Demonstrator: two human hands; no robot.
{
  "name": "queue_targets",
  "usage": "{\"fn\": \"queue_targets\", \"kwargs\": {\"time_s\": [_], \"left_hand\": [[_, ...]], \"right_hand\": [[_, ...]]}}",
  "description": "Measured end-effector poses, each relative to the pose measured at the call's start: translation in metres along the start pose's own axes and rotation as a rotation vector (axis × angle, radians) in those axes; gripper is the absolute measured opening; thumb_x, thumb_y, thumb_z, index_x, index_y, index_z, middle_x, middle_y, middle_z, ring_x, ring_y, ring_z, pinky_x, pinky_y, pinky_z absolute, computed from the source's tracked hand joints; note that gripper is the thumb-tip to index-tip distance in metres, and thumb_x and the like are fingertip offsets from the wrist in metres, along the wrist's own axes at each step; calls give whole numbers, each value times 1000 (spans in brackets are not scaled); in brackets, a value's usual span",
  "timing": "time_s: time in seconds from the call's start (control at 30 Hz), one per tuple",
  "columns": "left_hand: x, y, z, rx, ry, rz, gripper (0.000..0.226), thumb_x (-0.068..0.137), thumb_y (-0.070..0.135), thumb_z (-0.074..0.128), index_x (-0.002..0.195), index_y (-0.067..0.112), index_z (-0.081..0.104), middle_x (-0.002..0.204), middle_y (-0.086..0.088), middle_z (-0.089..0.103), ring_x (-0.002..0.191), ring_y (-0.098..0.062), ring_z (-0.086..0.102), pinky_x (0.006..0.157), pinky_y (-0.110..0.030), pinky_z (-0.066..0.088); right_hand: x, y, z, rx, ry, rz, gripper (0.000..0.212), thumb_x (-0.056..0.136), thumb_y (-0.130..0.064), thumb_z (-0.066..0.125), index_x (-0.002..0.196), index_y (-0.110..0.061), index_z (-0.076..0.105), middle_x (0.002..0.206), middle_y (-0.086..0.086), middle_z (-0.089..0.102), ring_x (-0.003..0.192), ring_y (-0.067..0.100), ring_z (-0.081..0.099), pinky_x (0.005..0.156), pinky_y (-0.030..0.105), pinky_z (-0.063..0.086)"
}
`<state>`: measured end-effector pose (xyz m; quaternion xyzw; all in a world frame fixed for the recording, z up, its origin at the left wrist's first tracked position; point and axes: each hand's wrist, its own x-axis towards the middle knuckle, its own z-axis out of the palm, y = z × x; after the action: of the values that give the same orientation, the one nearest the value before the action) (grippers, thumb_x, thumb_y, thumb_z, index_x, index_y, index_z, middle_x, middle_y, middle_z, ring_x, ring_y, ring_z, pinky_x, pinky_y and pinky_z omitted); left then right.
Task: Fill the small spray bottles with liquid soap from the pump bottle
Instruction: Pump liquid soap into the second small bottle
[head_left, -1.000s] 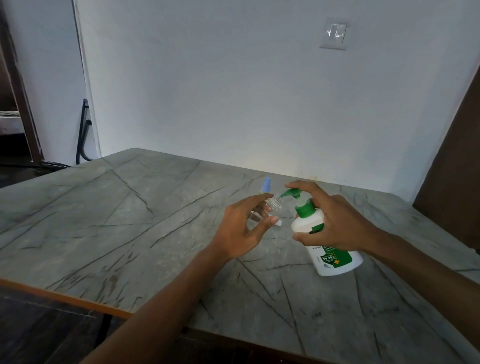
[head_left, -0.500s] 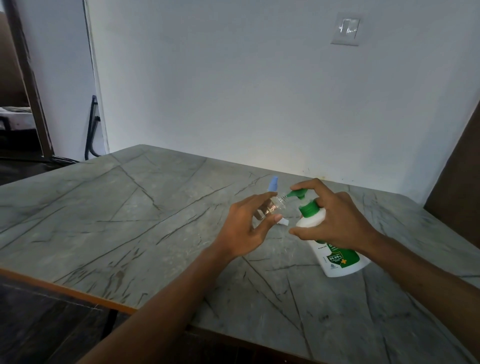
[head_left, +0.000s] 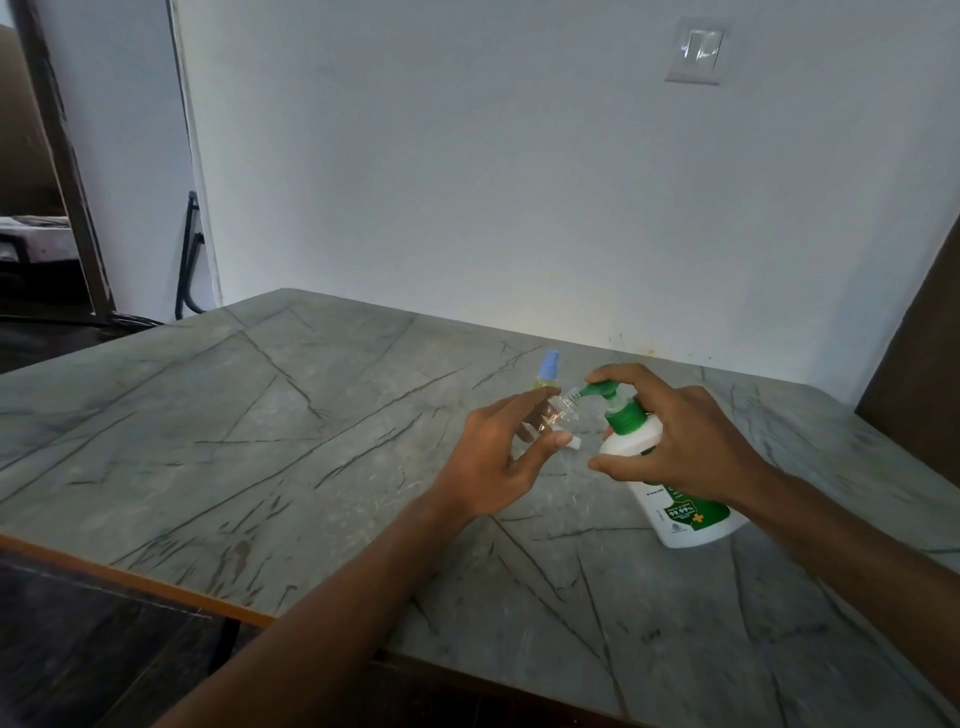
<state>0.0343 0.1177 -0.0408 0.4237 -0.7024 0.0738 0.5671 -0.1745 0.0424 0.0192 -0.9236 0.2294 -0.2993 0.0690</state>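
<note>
My left hand holds a small clear spray bottle without its cap, tilted with its open neck toward the pump's spout. My right hand grips a white pump bottle with a green label, tipped to the left, its base on the table. My right index finger lies on the green pump head, whose spout meets the small bottle's neck. A second small bottle with a blue spray cap and yellowish liquid stands upright behind my left hand. A small white piece shows by my left fingertips.
The grey marble-patterned table has an orange front edge at the lower left. A white wall with a light switch stands behind it. A dark wooden panel borders the right side. A doorway opens at the far left.
The view has shifted slightly, so the hands sit a little further right. Both hands keep the same hold, with the spout at the small bottle's neck.
</note>
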Motion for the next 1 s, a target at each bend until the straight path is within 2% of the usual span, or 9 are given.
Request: {"fn": "queue_targets", "kwargs": {"time_s": [0.13,0.27,0.37,0.57,0.83,1.0], "left_hand": [[1,-1,0,-2,1,-1,51,90,37,62,128,3,56,105,-6,70,87,-11,64,74,-22,55],[1,-1,0,2,1,-12,51,90,38,62,128,5,56,104,-4,69,86,-8,63,74,-18,54],[0,1,0,7,11,-17,52,90,40,61,128,5,56,104,-4,70,86,-7,63,75,-14,52],[0,1,1,12,16,-19,53,90,40,61,128,4,57,105,-5,70,87,-9,64,75,-18,54],[-2,3,3,16,-16,-17,51,90,38,63,127,4,58,104,-4,70,86,-7,64,75,-19,53],[-2,4,1,3,-21,-31,51,90,36,64,128,3,57,103,-4,70,86,-8,64,75,-18,53]], "right_hand": [[-2,1,1,-12,13,-18,87,67,-50,84,136,-55,31,97,-15,70,74,3,67,66,23,57],[-3,0,2,-14,11,-11,88,64,-53,84,137,-50,35,99,-15,69,75,2,66,68,21,56],[-2,0,2,3,3,-8,88,59,-57,85,133,-48,38,102,-16,69,76,3,66,69,23,56],[1,2,4,67,36,-1,80,59,-43,90,123,-51,44,92,-11,71,73,5,68,66,32,59],[3,0,7,99,78,28,67,56,-42,91,107,-51,49,91,-15,70,76,3,68,68,28,59],[2,0,6,94,55,29,69,57,-43,91,111,-52,48,91,-17,69,77,2,67,67,28,59]]}}
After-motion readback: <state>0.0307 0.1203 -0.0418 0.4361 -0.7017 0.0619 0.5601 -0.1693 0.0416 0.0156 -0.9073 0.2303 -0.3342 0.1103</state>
